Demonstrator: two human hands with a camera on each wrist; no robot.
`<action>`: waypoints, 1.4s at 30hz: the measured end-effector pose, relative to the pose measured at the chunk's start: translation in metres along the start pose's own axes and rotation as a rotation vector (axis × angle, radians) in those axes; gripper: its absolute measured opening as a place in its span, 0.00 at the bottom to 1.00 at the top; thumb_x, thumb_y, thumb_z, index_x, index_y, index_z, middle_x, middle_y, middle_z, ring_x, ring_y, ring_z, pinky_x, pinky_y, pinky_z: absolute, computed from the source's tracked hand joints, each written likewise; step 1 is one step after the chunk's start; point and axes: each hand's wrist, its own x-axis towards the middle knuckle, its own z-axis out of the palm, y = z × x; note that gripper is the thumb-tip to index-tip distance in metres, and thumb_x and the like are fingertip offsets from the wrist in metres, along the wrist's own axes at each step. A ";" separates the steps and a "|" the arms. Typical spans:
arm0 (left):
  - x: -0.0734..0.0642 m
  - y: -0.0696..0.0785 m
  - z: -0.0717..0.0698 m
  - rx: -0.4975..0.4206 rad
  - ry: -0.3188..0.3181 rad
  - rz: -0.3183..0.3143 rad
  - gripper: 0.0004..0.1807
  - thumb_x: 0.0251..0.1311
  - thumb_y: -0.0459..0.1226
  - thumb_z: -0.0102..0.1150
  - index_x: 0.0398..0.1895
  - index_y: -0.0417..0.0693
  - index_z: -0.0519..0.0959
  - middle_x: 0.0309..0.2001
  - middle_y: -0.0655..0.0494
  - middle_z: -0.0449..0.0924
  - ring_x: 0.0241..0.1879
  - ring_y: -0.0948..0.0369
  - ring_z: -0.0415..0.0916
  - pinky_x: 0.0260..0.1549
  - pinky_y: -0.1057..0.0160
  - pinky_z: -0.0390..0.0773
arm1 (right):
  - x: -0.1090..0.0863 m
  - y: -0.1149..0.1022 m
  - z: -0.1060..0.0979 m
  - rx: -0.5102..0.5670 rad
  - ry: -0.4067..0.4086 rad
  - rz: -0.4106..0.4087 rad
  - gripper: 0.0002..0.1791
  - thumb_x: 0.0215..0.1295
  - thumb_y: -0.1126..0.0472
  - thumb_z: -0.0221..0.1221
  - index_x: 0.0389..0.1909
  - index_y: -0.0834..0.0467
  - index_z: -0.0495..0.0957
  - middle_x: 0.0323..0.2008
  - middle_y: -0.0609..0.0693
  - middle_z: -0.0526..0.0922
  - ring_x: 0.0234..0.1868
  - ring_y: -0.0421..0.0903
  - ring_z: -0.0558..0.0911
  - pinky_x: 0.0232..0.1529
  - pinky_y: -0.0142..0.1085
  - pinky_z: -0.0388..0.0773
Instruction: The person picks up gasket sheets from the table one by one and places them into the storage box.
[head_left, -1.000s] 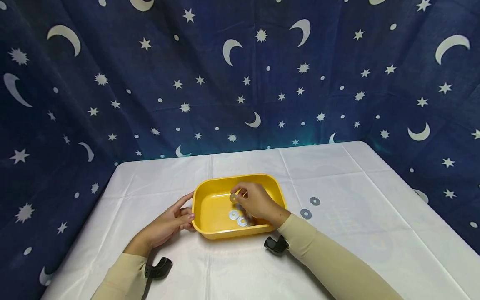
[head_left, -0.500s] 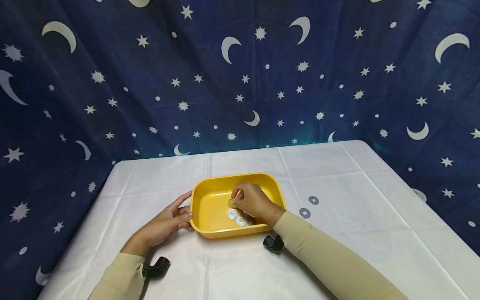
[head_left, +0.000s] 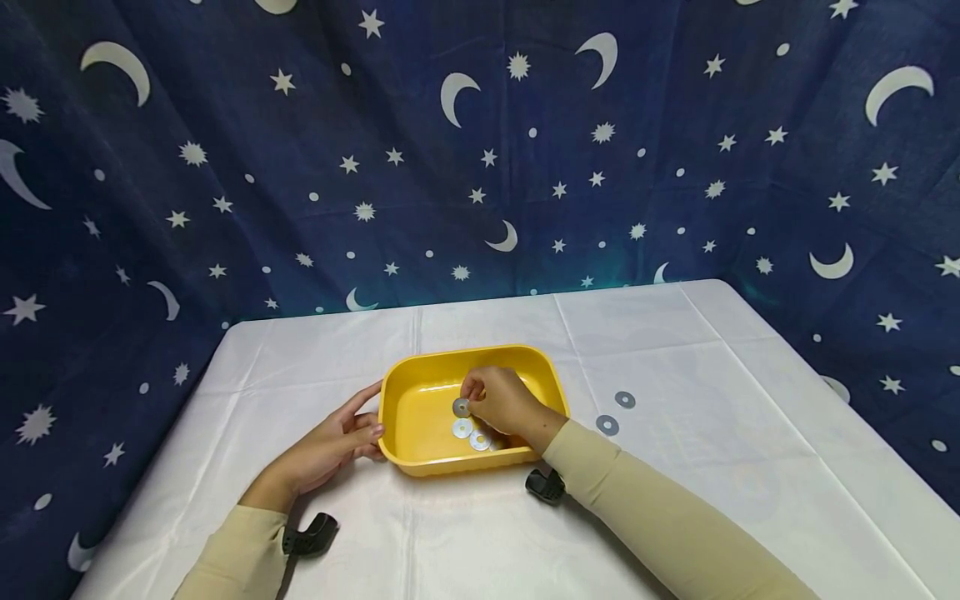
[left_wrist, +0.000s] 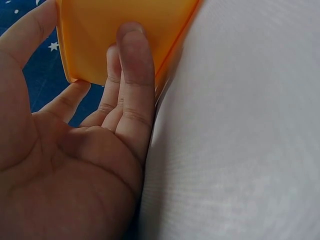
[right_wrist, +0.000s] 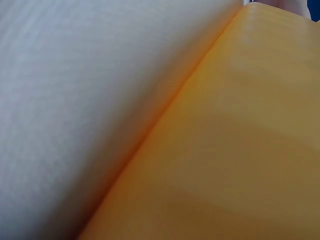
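A yellow plastic tray (head_left: 420, 468) stands on the white cloth. My left hand (head_left: 330, 454) holds its left end, one digit at the rim and others against the outer wall, as the left wrist view shows. My right hand (head_left: 506, 404) reaches inside, thumb and fingers pinching the edge of a grey metal washer (head_left: 455, 407) low over the tray floor. Nearer the front wall lie shiny washers (head_left: 462, 434), partly overlapped by the right hand's shadow. Only the tray's outer wall (right_wrist: 225, 150) and cloth fill the right wrist view; the hand is hidden there.
Two more grey washers, a farther one (head_left: 618, 400) and a nearer one (head_left: 601, 425), lie on the cloth right of the tray. A dark blue curtain (head_left: 420, 108) with moons and stars hangs behind the white-covered table (head_left: 750, 467).
The right hand has lowered the washer towards the tray floor, and the washer's face now shows grey and flatter. The left hand stays on the tray; the head view has shifted slightly.
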 end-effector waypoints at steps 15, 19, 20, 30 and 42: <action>0.000 0.003 0.000 -0.005 0.030 -0.029 0.39 0.63 0.37 0.53 0.71 0.69 0.45 0.54 0.40 0.66 0.43 0.56 0.77 0.44 0.60 0.80 | 0.002 -0.001 0.000 -0.007 -0.041 0.013 0.08 0.53 0.70 0.58 0.32 0.54 0.78 0.30 0.45 0.78 0.31 0.41 0.74 0.35 0.29 0.74; 0.000 0.004 0.000 0.000 0.030 -0.026 0.39 0.63 0.37 0.53 0.71 0.68 0.44 0.54 0.39 0.67 0.42 0.56 0.77 0.43 0.60 0.80 | 0.002 -0.002 0.000 -0.004 -0.049 0.033 0.09 0.54 0.70 0.58 0.34 0.54 0.78 0.31 0.45 0.78 0.32 0.42 0.75 0.34 0.29 0.75; 0.000 0.004 0.000 0.003 0.027 -0.025 0.39 0.63 0.37 0.53 0.71 0.68 0.44 0.54 0.39 0.66 0.43 0.56 0.77 0.43 0.60 0.80 | 0.002 -0.002 -0.001 -0.004 -0.049 0.039 0.09 0.54 0.69 0.58 0.34 0.54 0.77 0.31 0.45 0.78 0.32 0.42 0.75 0.34 0.29 0.75; 0.000 0.002 0.002 0.006 0.040 -0.032 0.39 0.63 0.37 0.53 0.71 0.69 0.45 0.53 0.41 0.67 0.43 0.56 0.77 0.44 0.60 0.80 | -0.003 -0.003 -0.006 -0.023 0.057 0.005 0.08 0.57 0.62 0.58 0.38 0.53 0.78 0.33 0.42 0.79 0.29 0.41 0.74 0.30 0.29 0.74; 0.001 0.002 0.003 0.003 0.046 -0.040 0.39 0.62 0.38 0.54 0.71 0.69 0.45 0.51 0.43 0.69 0.42 0.55 0.77 0.43 0.59 0.80 | -0.036 -0.007 -0.033 0.024 0.312 -0.198 0.08 0.58 0.63 0.57 0.38 0.55 0.79 0.32 0.40 0.79 0.34 0.41 0.75 0.37 0.37 0.77</action>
